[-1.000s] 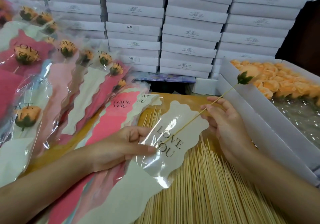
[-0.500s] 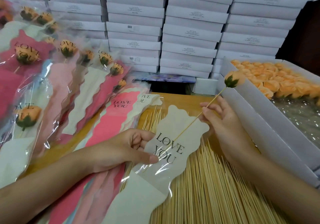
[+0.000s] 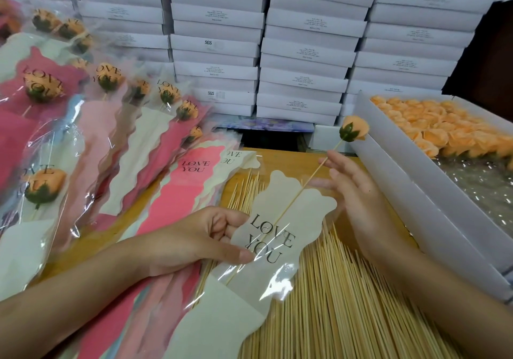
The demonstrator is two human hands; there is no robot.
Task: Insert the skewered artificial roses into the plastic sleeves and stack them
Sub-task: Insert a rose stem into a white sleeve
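Note:
An orange artificial rose [image 3: 356,128] sits on a thin wooden skewer that slants down-left into a clear plastic sleeve [image 3: 291,200] with a cream "LOVE YOU" card. The skewer's lower end is well inside the sleeve, while the rose head is outside, above its mouth. My left hand [image 3: 200,242] pinches the sleeve's left edge between thumb and fingers. My right hand [image 3: 355,192] holds the skewer's upper part at its fingertips, to the right of the sleeve's mouth. Finished sleeved roses [image 3: 41,86] lie fanned out at the left.
A pile of loose bamboo skewers [image 3: 347,303] lies under the sleeve. Empty pink and cream sleeves [image 3: 191,186] are stacked beside my left hand. A white box [image 3: 402,181] of orange rose heads stands at the right. Stacked white cartons [image 3: 305,53] wall off the back.
The skewer has slid deeper into the sleeve and the rose has come down and left toward the sleeve's mouth. My left hand has kept its pinch on the sleeve.

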